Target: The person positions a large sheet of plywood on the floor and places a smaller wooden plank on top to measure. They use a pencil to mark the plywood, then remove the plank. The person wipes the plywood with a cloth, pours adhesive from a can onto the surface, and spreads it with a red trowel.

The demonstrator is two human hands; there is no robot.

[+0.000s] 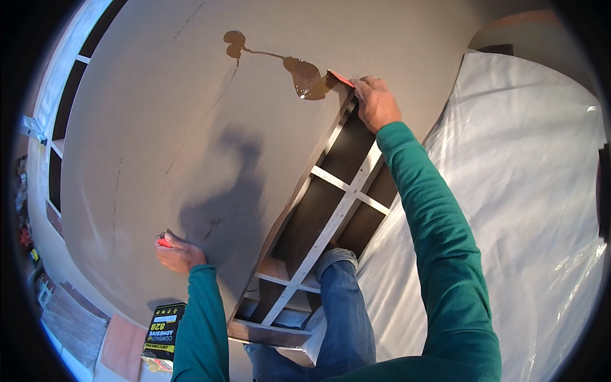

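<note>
My right hand (pixel 377 105), at the upper middle, grips a flat red spreader (pixel 341 79). The spreader's edge touches a puddle of shiny brown adhesive (pixel 303 77) on a large beige sheet (pixel 146 108). A thin brown trail joins this puddle to a smaller blob (pixel 235 42) farther left. Lower left, my left hand (pixel 181 255) is closed around a small red object whose kind I cannot make out; it is over the sheet. A black and yellow adhesive can (pixel 163 331) stands beside my left forearm.
A wooden lattice frame (pixel 331 223) with dark openings shows along the sheet's right edge, and my jeans-clad leg is by it. White plastic sheeting (pixel 509 191) covers the right side. Another framed panel (pixel 62 102) stands at the far left.
</note>
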